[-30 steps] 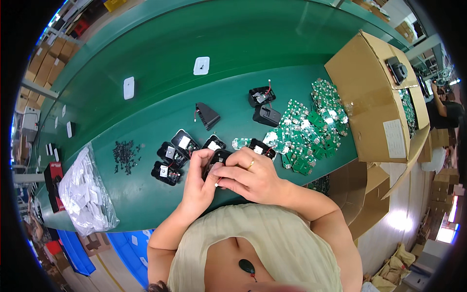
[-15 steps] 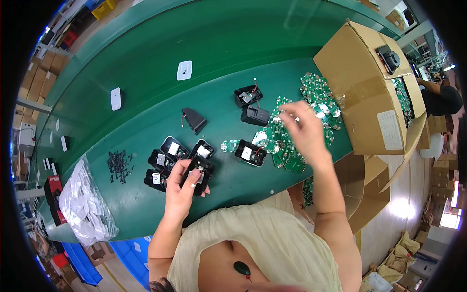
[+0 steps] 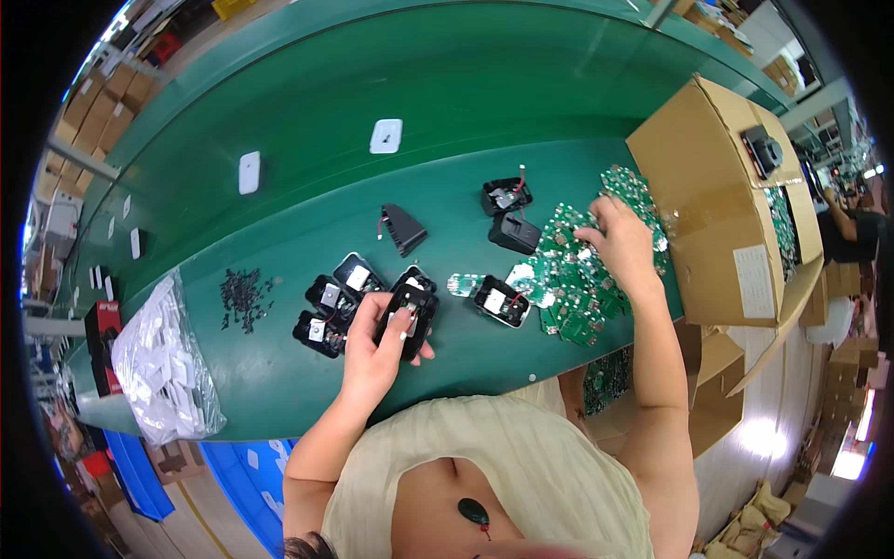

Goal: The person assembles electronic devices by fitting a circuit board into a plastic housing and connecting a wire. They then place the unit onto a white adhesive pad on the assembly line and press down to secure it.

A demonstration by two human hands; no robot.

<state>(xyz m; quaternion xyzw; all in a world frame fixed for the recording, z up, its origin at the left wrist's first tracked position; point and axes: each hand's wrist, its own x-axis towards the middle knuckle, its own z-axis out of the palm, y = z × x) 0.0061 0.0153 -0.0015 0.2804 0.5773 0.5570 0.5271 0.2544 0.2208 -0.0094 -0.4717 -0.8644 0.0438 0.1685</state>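
Note:
My left hand (image 3: 371,356) grips a black plastic housing (image 3: 423,315), its thumb pressed into the hollow side. Beside it on the bench lie several similar open housings (image 3: 328,296) with white labels and thin wires. My right hand (image 3: 626,247) is over the heap of green circuit boards (image 3: 573,270), thumb and fingers apart and pointing down at it. Whether its fingertips touch a board is unclear. Left of the heap sits another open housing (image 3: 503,302) with a red wire, next to a single board (image 3: 463,284). Farther back are a wired housing (image 3: 506,194) and a black block-shaped part (image 3: 514,233).
A cardboard box (image 3: 694,205) holding more boards stands at the right. A wedge-shaped black part (image 3: 402,229) lies mid-bench. Small black pieces (image 3: 244,300) are scattered at left, near a clear bag of white parts (image 3: 168,363). White covers (image 3: 386,136) lie toward the back.
The whole view has shifted, with bench items appearing farther right. My right hand has come down closer to the circuit boards. My left hand still holds the black housing.

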